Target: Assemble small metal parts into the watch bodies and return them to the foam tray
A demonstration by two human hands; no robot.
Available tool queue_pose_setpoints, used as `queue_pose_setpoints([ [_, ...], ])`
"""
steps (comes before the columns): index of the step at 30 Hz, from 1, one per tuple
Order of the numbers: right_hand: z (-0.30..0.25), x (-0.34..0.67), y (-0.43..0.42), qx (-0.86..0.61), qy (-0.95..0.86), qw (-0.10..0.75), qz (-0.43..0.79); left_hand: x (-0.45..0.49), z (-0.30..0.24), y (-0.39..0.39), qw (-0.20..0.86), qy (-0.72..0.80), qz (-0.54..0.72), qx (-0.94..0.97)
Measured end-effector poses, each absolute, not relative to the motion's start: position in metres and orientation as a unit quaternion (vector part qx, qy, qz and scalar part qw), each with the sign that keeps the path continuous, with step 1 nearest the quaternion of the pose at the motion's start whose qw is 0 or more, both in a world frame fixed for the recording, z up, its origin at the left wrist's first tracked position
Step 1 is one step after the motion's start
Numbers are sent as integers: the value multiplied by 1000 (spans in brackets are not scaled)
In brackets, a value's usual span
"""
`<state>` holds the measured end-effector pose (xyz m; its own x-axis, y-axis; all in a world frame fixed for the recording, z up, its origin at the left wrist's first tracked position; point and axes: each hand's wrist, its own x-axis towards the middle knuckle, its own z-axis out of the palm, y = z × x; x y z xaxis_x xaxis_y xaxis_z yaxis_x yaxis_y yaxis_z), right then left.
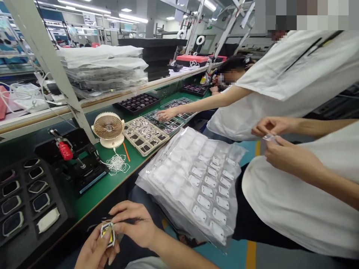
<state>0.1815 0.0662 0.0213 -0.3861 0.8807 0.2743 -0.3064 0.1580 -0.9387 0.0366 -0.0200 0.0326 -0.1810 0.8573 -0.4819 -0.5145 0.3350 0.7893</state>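
Low in the view, my left hand (pixel 95 247) is closed on a small smartwatch case (pixel 111 239), pale-rimmed with something yellow inside; the thumb covers part of it. My right hand (pixel 137 225) grips dark, thin tweezers (pixel 137 219) between thumb and fingers, beside the case's upper edge. Whether the tips touch the case I cannot tell. To the left of my hands lies a black foam tray (pixel 25 207) with several watch faces set in its slots. Behind it stands a black press fixture (pixel 81 168) with a red handle (pixel 66 150).
A beige fan (pixel 108 129), a tangled white cable (pixel 117 164) and a beige parts tray (pixel 157 147) stand on the green bench (pixel 112 186). Clear plastic trays (pixel 179 179) of white parts lie to my right. One co-worker's hand (pixel 168 114) reaches over the bench; another person's hands (pixel 283 149) hold a small clear piece.
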Motion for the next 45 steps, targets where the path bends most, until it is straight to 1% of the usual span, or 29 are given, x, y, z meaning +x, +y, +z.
queue_pose_setpoints([
  [4,26,176,79,-212,-615,509,563,32,39,-2,599,549,556,176],
  [7,26,176,87,-197,-670,501,511,29,47,9,597,555,540,211],
  [10,20,176,95,-144,-706,499,482,26,53,16,576,565,551,216],
  [13,16,175,95,-118,-715,498,476,26,56,16,565,568,559,212],
  [26,5,175,90,-122,-740,466,469,21,50,10,567,578,541,228],
  [31,-1,178,88,-109,-749,464,461,20,44,8,591,541,555,224],
  [38,-4,173,85,-143,-718,493,471,18,39,7,638,465,582,194],
  [41,-4,169,83,-156,-689,523,478,16,43,7,666,436,585,158],
  [45,-4,165,81,-203,-628,558,503,14,43,10,659,433,609,85],
])
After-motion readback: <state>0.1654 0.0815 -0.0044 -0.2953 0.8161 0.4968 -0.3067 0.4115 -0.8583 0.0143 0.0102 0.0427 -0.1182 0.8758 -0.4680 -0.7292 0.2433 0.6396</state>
